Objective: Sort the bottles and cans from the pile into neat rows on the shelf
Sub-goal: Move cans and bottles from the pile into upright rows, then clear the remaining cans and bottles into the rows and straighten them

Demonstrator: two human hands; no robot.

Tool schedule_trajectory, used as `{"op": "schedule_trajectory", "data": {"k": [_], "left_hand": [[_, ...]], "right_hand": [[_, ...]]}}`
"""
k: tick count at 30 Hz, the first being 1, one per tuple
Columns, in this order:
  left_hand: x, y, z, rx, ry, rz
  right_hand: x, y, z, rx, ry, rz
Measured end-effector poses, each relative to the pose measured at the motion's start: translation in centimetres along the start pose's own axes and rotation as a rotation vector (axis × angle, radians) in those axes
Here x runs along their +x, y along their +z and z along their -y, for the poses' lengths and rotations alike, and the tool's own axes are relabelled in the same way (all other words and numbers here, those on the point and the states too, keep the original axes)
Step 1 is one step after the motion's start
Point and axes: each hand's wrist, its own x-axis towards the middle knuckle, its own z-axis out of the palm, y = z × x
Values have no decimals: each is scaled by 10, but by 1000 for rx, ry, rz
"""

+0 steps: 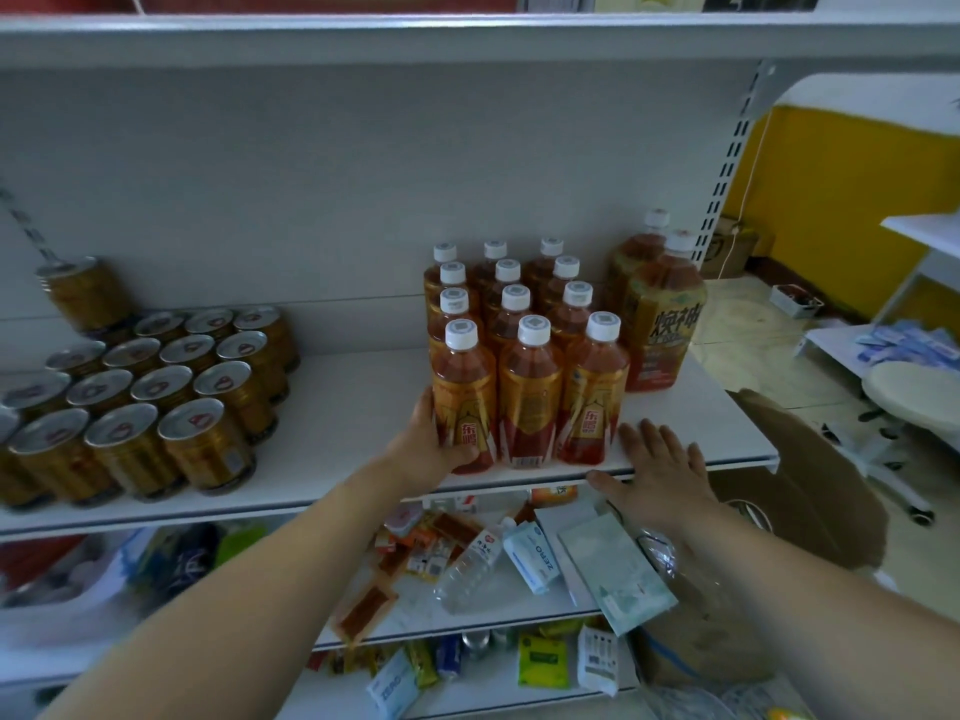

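Observation:
Small orange bottles with white caps stand in three neat rows on the white shelf. My left hand grips the base of the front-left orange bottle. My right hand lies flat and open on the shelf's front edge, just right of the front-right orange bottle. Two larger bottles stand behind at the right. Gold cans fill rows on the shelf's left side, with one can stacked on top at the back.
The lower shelf holds a lying clear water bottle, snack packets and pouches. A cardboard box sits at the right. Beyond it are a yellow wall, a white stool and a side table.

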Motion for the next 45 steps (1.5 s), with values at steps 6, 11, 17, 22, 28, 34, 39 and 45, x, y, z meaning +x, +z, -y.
{"op": "schedule_trajectory", "data": {"k": [6, 11, 17, 22, 28, 34, 39, 45], "left_hand": [[-19, -35, -19, 293, -29, 55], [-53, -76, -32, 529, 40, 36], [-127, -149, -7, 735, 158, 35], [-198, -224, 41, 775, 143, -40], [-267, -322, 101, 748, 49, -145], [-304, -405, 157, 692, -70, -252], [-304, -465, 204, 719, -163, -303], [-273, -551, 245, 755, -273, -343]], "right_hand": [[-17, -47, 14, 112, 8, -228], [-44, -98, 50, 129, 7, -374], [-93, -134, 152, 38, -99, -506], [-128, -131, 277, -4, -295, -416], [-163, -118, 428, 7, -497, -336], [-173, -99, 556, 40, -690, -257], [-157, -80, 657, 16, -835, -229], [-109, -55, 773, 39, -927, -219]]}}
